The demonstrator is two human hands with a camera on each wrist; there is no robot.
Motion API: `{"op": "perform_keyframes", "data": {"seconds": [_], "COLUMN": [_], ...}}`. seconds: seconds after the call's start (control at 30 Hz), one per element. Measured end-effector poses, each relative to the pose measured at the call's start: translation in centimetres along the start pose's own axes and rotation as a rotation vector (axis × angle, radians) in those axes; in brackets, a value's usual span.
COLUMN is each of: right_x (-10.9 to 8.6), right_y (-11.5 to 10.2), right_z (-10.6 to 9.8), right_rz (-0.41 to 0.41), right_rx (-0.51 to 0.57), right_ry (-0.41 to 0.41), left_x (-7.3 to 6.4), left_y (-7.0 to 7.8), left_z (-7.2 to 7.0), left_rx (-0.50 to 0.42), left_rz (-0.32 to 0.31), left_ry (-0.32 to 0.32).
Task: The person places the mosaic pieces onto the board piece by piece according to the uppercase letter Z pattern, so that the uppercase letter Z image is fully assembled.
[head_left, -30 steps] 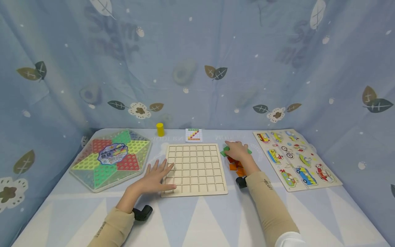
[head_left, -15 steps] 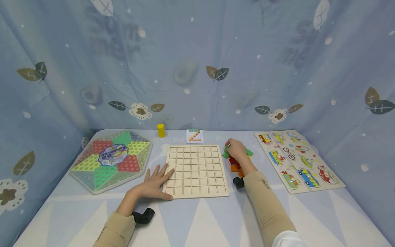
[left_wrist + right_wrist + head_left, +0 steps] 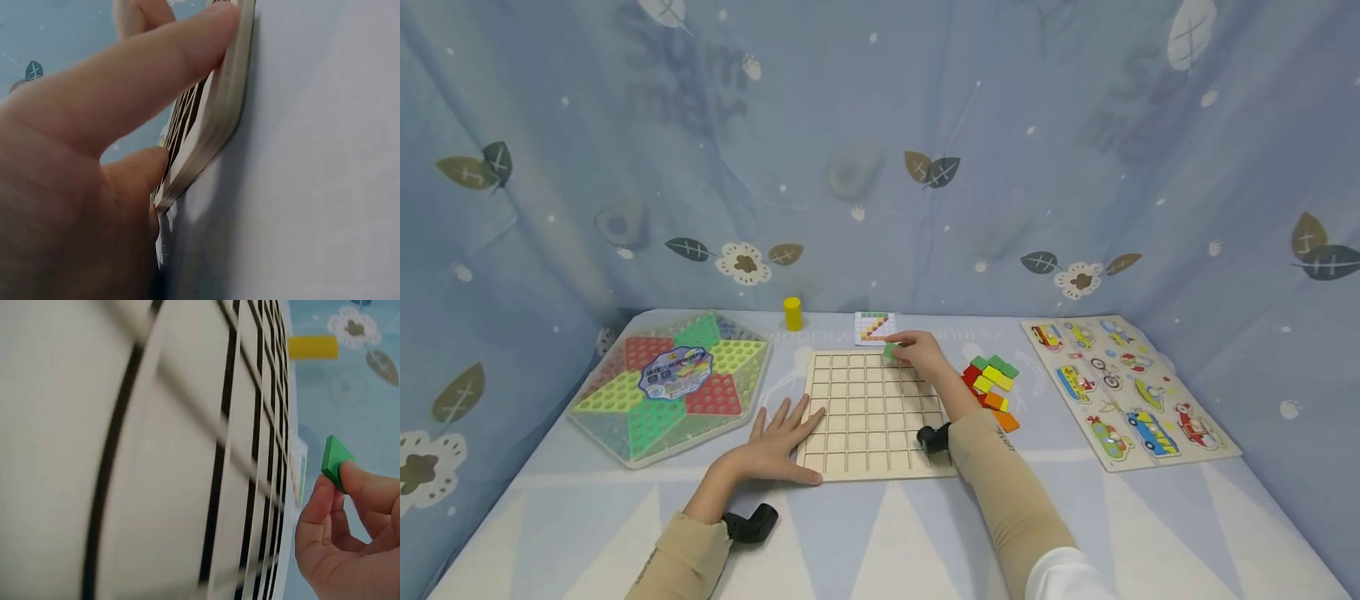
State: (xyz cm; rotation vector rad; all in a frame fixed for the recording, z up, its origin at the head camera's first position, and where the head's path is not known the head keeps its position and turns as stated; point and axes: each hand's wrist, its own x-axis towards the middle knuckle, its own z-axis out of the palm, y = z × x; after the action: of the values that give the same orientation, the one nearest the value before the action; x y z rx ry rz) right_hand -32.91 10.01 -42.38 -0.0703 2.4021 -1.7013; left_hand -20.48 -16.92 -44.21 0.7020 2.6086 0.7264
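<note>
A square wooden grid board (image 3: pixel 876 417) lies flat in the middle of the table. My left hand (image 3: pixel 775 450) rests on its left side with fingers spread; in the left wrist view the thumb (image 3: pixel 187 47) touches the board's edge. Between thumb and fingertips my right hand (image 3: pixel 921 354) pinches a green square tile (image 3: pixel 335 464), held over the far row of the board. Right of the board is a loose pile of tiles in green, yellow (image 3: pixel 992 375), red and orange (image 3: pixel 1005 421).
Behind the board lies a small pattern card (image 3: pixel 874 327) showing a coloured grid, with a yellow cylinder (image 3: pixel 793 314) to its left. A hexagonal Chinese checkers board (image 3: pixel 647 433) occupies the left side. On the right lies a wooden vehicle puzzle (image 3: pixel 1120 392). A patterned curtain hangs behind.
My right hand has picked a green tile from the pile and moved left over the board's far edge, uncovering the pile. My left hand stays on the board's left side.
</note>
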Motion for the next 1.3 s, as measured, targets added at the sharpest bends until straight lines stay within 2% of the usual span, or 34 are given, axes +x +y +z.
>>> {"op": "perform_keyframes", "data": {"seconds": [0.2, 0.43, 0.67, 0.93, 1.03, 1.17, 1.3], "right_x": [1.2, 2.2, 2.7, 2.7, 2.5, 2.3, 1.8], "right_y": [-1.4, -2.0, -1.7, -2.0, -2.1, -1.7, -1.3], "right_z": [3.4, 5.8, 6.9, 7.1, 6.8, 5.5, 3.0], "right_rz": [-0.009, -0.045, -0.118, -0.121, -0.125, -0.125, -0.104], "right_rx": [0.008, -0.090, -0.426, -0.581, -0.571, -0.422, -0.269], "right_ry": [-0.043, -0.053, 0.046, 0.016, 0.008, 0.002, -0.006], "left_x": [0.3, 0.7, 0.7, 0.6, 0.5, 0.4, 0.1], "left_y": [-0.1, -0.4, -0.3, 0.0, 0.1, 0.2, -0.1], "left_z": [-0.3, -0.2, 0.4, 0.4, 0.3, 0.2, 0.0], "left_rx": [0.026, 0.061, 0.061, 0.056, 0.059, 0.053, 0.046], "left_rz": [-0.012, -0.014, -0.011, -0.017, -0.022, -0.019, -0.016], "left_ry": [-0.005, -0.003, -0.012, -0.014, -0.008, -0.011, -0.011]}}
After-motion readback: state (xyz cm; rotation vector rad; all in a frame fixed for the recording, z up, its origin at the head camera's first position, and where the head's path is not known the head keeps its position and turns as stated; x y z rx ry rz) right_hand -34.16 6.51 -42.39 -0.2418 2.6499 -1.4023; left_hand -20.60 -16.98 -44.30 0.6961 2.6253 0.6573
